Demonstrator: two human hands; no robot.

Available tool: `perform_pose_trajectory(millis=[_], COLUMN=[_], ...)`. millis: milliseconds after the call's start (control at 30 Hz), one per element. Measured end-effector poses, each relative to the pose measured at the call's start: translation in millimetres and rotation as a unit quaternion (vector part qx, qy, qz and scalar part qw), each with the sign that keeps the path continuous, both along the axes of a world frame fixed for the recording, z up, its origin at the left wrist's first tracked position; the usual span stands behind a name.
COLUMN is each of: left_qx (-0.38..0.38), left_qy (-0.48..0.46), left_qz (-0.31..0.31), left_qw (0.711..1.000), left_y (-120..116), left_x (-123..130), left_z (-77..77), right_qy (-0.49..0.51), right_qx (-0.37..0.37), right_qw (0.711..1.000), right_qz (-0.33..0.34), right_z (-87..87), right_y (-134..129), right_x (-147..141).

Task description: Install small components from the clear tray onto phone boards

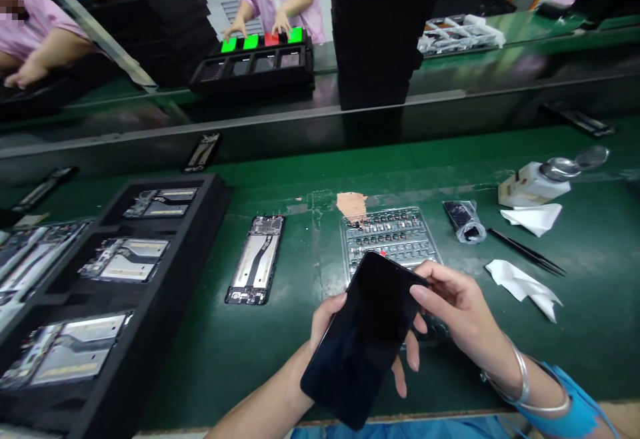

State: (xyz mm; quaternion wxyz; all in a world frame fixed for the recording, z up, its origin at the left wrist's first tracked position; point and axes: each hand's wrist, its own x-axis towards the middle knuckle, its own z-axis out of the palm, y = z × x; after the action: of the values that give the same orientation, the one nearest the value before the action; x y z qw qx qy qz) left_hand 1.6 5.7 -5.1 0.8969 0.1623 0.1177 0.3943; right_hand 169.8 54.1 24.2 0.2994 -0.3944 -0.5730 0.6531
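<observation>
A black smartphone [363,339] lies screen up across both my hands, tilted, with its screen dark. My left hand [320,335] cradles it from below, and my right hand [453,302] pinches its upper right edge. Behind the phone is a clear plastic tray of small dark parts [393,235], partly hidden. An open phone frame [255,259] lies on the green mat to the left. A black foam tray [115,295] holding several more phone frames stands further left.
To the right are black tweezers [525,251], white wipes [525,282], a pump dispenser bottle [535,185] and a bagged dark part [464,222]. Across a metal rail [240,117], a co-worker's hands [257,25] touch a black tray with coloured screens. Tall black tray stacks [375,32] stand beyond.
</observation>
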Motion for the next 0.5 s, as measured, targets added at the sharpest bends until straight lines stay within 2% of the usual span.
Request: perform_pose_trajectory(millis=[67, 133, 200, 267, 300, 367, 433, 500], left_qx=[0.013, 0.008, -0.003, 0.011, 0.025, 0.05, 0.061, 0.071], left_qy=[0.035, 0.105, 0.199, 0.275, 0.302, 0.331, 0.343, 0.358], left_qz=[0.025, 0.11, 0.244, 0.357, 0.386, 0.404, 0.396, 0.382], left_qw=[0.999, 0.988, 0.949, 0.893, 0.871, 0.851, 0.849, 0.849], left_y=[-0.5, -1.1, -1.1, -0.1, 0.6, 1.9, 2.6, 2.4], left_x=[-2.8, -6.9, -10.9, -13.3, -13.7, -13.4, -12.6, -12.5], left_z=[1.2, 4.6, 9.4, 13.7, 15.2, 16.5, 15.9, 14.3], right_qy=[-0.041, -0.093, -0.125, -0.147, -0.161, -0.188, -0.19, -0.152], right_qx=[0.033, 0.096, 0.167, 0.233, 0.264, 0.302, 0.26, 0.129], right_qw=[0.998, 0.991, 0.976, 0.947, 0.932, 0.921, 0.943, 0.98], right_qz=[-0.017, -0.016, 0.062, 0.164, 0.189, 0.158, 0.08, 0.022], right_z=[-2.3, -5.1, -7.5, -9.1, -9.5, -9.4, -7.8, -5.3], right_y=[1.9, 0.9, -5.1, -14.8, -19.4, -23.1, -13.7, 12.2], right_x=[-0.4, -2.0, -5.0, -8.7, -10.1, -11.0, -10.3, -11.4])
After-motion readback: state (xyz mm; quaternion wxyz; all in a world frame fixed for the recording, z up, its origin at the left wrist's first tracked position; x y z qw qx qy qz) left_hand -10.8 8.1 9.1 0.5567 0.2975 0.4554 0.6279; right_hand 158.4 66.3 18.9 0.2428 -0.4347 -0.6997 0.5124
